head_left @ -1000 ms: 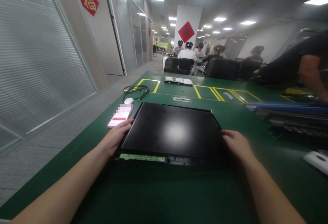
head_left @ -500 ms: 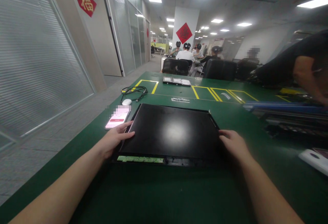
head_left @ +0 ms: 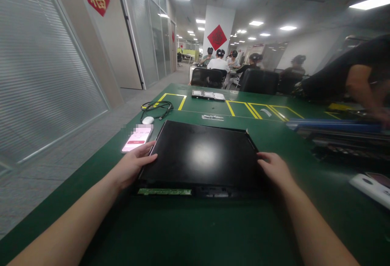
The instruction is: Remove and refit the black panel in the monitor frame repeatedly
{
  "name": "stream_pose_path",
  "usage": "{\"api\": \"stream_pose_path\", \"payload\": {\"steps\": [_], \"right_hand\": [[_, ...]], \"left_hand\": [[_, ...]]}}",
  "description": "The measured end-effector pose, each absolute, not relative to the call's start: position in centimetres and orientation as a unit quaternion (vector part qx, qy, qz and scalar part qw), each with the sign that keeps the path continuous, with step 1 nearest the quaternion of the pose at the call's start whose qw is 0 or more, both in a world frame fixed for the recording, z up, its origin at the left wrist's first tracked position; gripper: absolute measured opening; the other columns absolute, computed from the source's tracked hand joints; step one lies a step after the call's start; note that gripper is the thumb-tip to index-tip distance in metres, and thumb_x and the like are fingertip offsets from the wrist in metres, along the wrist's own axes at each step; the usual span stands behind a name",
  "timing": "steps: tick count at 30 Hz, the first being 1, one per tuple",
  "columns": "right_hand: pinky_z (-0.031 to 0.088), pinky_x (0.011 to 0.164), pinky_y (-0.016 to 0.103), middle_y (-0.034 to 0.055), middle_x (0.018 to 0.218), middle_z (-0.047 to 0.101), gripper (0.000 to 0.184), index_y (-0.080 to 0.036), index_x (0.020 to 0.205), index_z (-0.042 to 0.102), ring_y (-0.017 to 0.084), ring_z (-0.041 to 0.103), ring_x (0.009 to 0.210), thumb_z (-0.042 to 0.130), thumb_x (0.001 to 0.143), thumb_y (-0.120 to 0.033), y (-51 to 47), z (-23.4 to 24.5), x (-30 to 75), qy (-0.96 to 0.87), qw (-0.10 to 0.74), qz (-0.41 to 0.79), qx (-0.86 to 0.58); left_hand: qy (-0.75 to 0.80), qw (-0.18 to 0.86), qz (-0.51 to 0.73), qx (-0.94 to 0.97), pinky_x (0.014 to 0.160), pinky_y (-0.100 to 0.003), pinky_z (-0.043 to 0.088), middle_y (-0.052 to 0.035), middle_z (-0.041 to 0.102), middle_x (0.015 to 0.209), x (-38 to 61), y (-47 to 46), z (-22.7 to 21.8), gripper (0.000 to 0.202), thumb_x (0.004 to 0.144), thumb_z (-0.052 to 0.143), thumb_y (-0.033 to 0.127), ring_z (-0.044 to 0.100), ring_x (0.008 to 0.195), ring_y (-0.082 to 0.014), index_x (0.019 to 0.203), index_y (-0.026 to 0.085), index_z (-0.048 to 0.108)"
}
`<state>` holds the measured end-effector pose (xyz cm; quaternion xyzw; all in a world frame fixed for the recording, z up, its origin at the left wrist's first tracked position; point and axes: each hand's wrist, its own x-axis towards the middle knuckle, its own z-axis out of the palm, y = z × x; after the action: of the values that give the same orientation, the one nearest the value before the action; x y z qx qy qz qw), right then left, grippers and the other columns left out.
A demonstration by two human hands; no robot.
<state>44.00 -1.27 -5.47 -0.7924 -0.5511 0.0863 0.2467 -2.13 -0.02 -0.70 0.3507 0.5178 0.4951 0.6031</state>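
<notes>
A flat black panel (head_left: 201, 154) lies on the green table (head_left: 189, 233) in front of me, with a green circuit strip (head_left: 164, 191) along its near edge. My left hand (head_left: 134, 164) grips the panel's left edge, thumb on top and fingers curled under. At the right edge my right hand (head_left: 274, 168) holds the panel the same way.
A phone with a lit pink screen (head_left: 137, 138) lies left of the panel, with a white mouse (head_left: 148, 120) and a black cable (head_left: 157, 106) beyond it. Stacked dark equipment (head_left: 341, 140) sits at right, where a person in black leans (head_left: 350, 75). Several people sit at the far end.
My left thumb has shifted onto the panel's top. The view has drifted a little; the panel and both hands stay where they were.
</notes>
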Motion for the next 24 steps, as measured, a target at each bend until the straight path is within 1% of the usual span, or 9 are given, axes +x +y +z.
{"api": "stream_pose_path", "payload": {"steps": [3, 6, 9, 12, 14, 17, 20, 22, 24], "right_hand": [[0.051, 0.094, 0.038, 0.012, 0.122, 0.069, 0.036, -0.021, 0.112, 0.079, 0.026, 0.067, 0.105, 0.058, 0.083, -0.028, -1.3, -5.5, 44.0, -0.548, 0.247, 0.085, -0.794], [0.051, 0.094, 0.037, 0.0119, 0.121, 0.069, 0.036, -0.021, 0.111, 0.079, 0.026, 0.066, 0.105, 0.058, 0.083, -0.029, -1.3, -5.6, 44.0, -0.548, 0.245, 0.082, -0.796], [0.05, 0.095, 0.036, 0.0119, 0.119, 0.07, 0.035, -0.02, 0.11, 0.079, 0.026, 0.066, 0.107, 0.058, 0.083, -0.028, -1.2, -5.8, 44.1, -0.55, 0.246, 0.079, -0.794], [0.05, 0.095, 0.035, 0.0121, 0.119, 0.07, 0.036, -0.019, 0.111, 0.079, 0.025, 0.067, 0.107, 0.058, 0.083, -0.028, -1.2, -5.8, 44.1, -0.551, 0.25, 0.082, -0.792], [0.05, 0.095, 0.035, 0.0122, 0.119, 0.069, 0.037, -0.019, 0.111, 0.078, 0.024, 0.067, 0.106, 0.057, 0.083, -0.028, -1.2, -5.9, 44.2, -0.55, 0.253, 0.086, -0.791], [0.05, 0.095, 0.034, 0.0118, 0.119, 0.07, 0.037, -0.019, 0.112, 0.078, 0.024, 0.067, 0.105, 0.058, 0.082, -0.029, -1.0, -6.0, 44.3, -0.546, 0.266, 0.09, -0.789], [0.051, 0.095, 0.036, 0.0131, 0.116, 0.072, 0.043, -0.016, 0.118, 0.076, 0.025, 0.068, 0.104, 0.058, 0.083, -0.033, -0.7, -6.3, 44.5, -0.527, 0.285, 0.099, -0.794], [0.051, 0.095, 0.038, 0.0144, 0.116, 0.073, 0.048, -0.014, 0.122, 0.074, 0.026, 0.069, 0.104, 0.057, 0.084, -0.037, -0.6, -6.5, 44.8, -0.51, 0.299, 0.114, -0.798], [0.053, 0.093, 0.039, 0.0146, 0.115, 0.074, 0.047, -0.015, 0.118, 0.076, 0.028, 0.07, 0.104, 0.056, 0.085, -0.041, -0.5, -6.9, 45.0, -0.502, 0.318, 0.123, -0.794]], "left_hand": [[0.52, 0.601, 0.494, 0.353, 0.083, -0.029, 0.064, -0.0142, 0.076, 0.125, -2.1, -0.1, -0.5, 0.053, 0.06, 0.086, 0.002, 0.073, 0.114, -0.0312, 0.109, 0.019, 0.075], [0.517, 0.6, 0.496, 0.355, 0.089, -0.027, 0.062, -0.0133, 0.072, 0.134, -2.0, -0.2, -0.4, 0.047, 0.064, 0.084, 0.004, 0.068, 0.123, -0.0301, 0.108, 0.019, 0.077], [0.522, 0.593, 0.502, 0.352, 0.087, -0.025, 0.062, -0.0124, 0.067, 0.142, -1.9, -0.3, -0.3, 0.045, 0.066, 0.082, 0.003, 0.067, 0.125, -0.0293, 0.109, 0.019, 0.076], [0.514, 0.598, 0.505, 0.352, 0.08, -0.025, 0.064, -0.0133, 0.068, 0.14, -2.0, -0.3, -0.3, 0.052, 0.067, 0.082, 0.003, 0.071, 0.117, -0.0299, 0.116, 0.019, 0.074], [0.491, 0.615, 0.505, 0.355, 0.077, -0.028, 0.065, -0.0142, 0.07, 0.137, -2.0, -0.3, -0.3, 0.063, 0.066, 0.084, 0.005, 0.073, 0.113, -0.0311, 0.126, 0.019, 0.07], [0.461, 0.628, 0.511, 0.362, 0.075, -0.028, 0.066, -0.014, 0.072, 0.134, -1.9, -0.4, -0.2, 0.077, 0.065, 0.087, 0.01, 0.073, 0.113, -0.032, 0.137, 0.02, 0.063], [0.458, 0.617, 0.525, 0.365, 0.079, -0.027, 0.065, -0.0125, 0.071, 0.135, -1.7, -0.6, 0.0, 0.081, 0.061, 0.09, 0.014, 0.071, 0.118, -0.0323, 0.138, 0.021, 0.063], [0.449, 0.612, 0.535, 0.371, 0.085, -0.029, 0.064, -0.0111, 0.069, 0.139, -1.6, -0.8, 0.1, 0.082, 0.06, 0.092, 0.018, 0.068, 0.123, -0.0335, 0.137, 0.023, 0.064], [0.435, 0.608, 0.543, 0.383, 0.091, -0.033, 0.063, -0.0093, 0.066, 0.143, -1.5, -0.9, 0.2, 0.083, 0.059, 0.093, 0.021, 0.064, 0.127, -0.0349, 0.137, 0.025, 0.064]]}}
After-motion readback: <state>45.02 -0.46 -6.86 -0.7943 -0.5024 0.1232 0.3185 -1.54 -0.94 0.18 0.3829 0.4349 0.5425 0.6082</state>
